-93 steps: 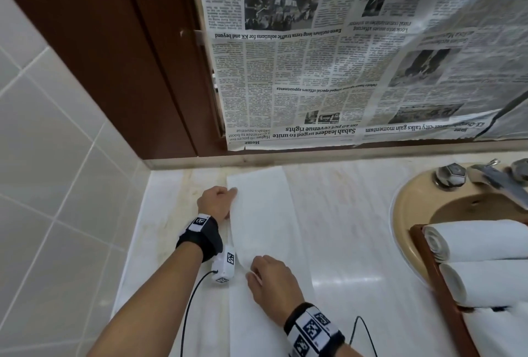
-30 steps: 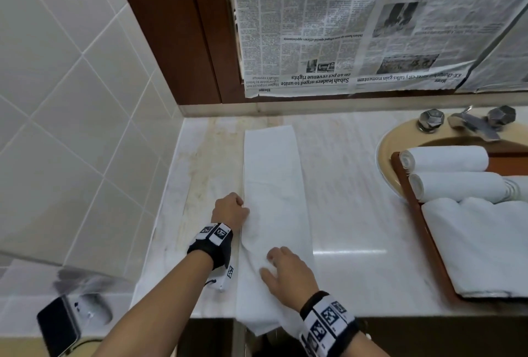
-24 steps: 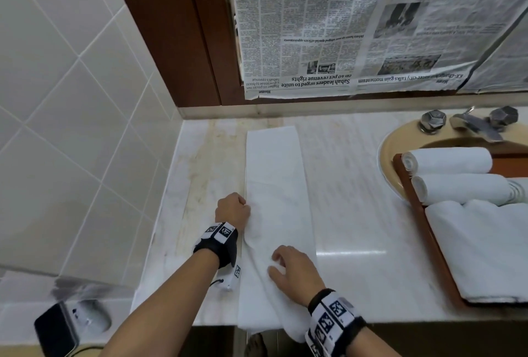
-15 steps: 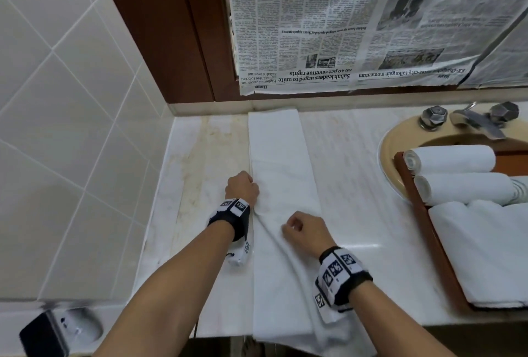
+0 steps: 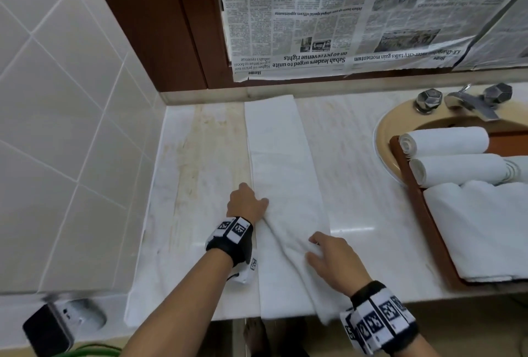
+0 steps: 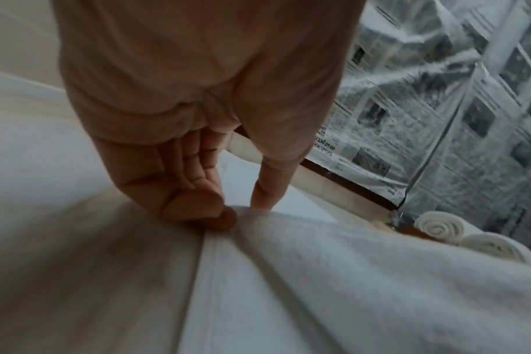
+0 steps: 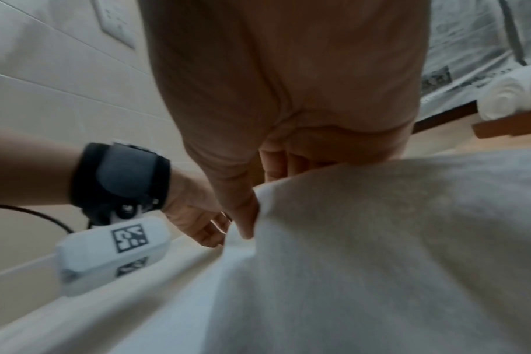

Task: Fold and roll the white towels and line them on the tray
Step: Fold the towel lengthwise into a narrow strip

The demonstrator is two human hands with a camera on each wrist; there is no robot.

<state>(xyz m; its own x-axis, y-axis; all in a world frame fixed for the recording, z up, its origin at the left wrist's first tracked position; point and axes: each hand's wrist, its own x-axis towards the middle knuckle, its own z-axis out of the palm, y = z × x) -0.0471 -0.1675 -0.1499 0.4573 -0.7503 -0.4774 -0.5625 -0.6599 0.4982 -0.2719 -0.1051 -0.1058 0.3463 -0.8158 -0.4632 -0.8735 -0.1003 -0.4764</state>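
The white towel (image 5: 281, 174) lies as a long narrow strip on the marble counter (image 5: 354, 185), its long axis running from the back ledge under the newspaper (image 5: 343, 14) toward the person, the near end hanging over the counter's front edge. Half a second ago both hands sat farther up the strip; now they have drawn back toward the near end, and a diagonal ridge of raised cloth runs between them. The left hand (image 5: 247, 204) pinches the towel's left edge between thumb and fingers. The right hand (image 5: 333, 261) has its fingers curled into the bunched cloth. That suggests the lengthwise fold is done and rolling from the near end is about to start. Two rolled towels (image 5: 445, 142) already lie on the wooden tray (image 5: 420, 214) over the sink (image 5: 384, 131), with a folded towel (image 5: 485, 228) beside them.
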